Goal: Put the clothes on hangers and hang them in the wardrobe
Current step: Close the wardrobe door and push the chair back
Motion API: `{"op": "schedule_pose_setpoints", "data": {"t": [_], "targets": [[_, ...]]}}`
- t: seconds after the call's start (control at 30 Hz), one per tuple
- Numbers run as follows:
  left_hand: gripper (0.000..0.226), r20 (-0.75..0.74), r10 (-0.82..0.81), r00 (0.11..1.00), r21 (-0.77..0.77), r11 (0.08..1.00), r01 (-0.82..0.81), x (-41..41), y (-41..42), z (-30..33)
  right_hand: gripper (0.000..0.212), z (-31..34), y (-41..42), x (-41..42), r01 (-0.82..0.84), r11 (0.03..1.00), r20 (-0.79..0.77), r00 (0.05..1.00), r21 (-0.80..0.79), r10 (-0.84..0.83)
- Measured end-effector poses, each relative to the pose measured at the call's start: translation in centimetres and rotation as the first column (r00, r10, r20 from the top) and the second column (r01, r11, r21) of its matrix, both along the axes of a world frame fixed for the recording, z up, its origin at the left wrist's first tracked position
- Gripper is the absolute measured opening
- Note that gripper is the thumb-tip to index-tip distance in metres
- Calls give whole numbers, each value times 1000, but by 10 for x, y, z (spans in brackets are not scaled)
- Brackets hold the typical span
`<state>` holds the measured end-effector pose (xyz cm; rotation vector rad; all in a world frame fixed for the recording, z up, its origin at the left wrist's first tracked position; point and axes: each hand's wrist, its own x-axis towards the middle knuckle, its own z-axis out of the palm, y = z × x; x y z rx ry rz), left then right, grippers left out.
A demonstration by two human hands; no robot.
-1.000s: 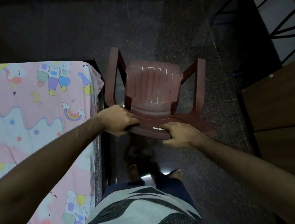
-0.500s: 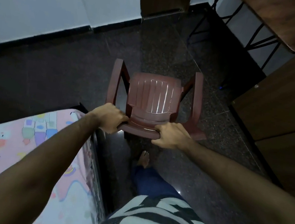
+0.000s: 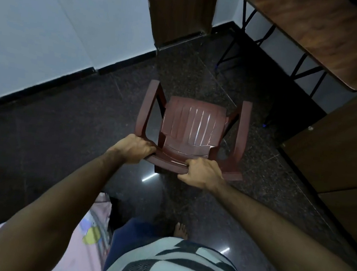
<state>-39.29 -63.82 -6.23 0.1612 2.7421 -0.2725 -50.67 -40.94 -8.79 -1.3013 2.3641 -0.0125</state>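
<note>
The chair stands on the floor in the middle of the room, its back nearest the person. The left hand and right hand both grip the top of that back. Left of the chair runs the wall. Beyond it stands a wooden panel. To its right sit a table and, nearer, a cabinet. Behind and left of the chair lies the bed.

Chair blocks floor ahead; open floor left; bed near-left; cabinet and counter crowd right.
</note>
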Motion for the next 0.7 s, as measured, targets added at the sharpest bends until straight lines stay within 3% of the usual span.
{"op": "schedule_pose_setpoints", "data": {"t": [0.3,0.7], "targets": [[26,-41,-153,987,36,987,155,-114,-115,-28,56,0,-83,-83,144,990,-75,987,1,-144],[31,-31,-323,946,50,945,324,-263,-257,-47,66,2,-212,-174,393,919,-105,916,23,-388]]}}
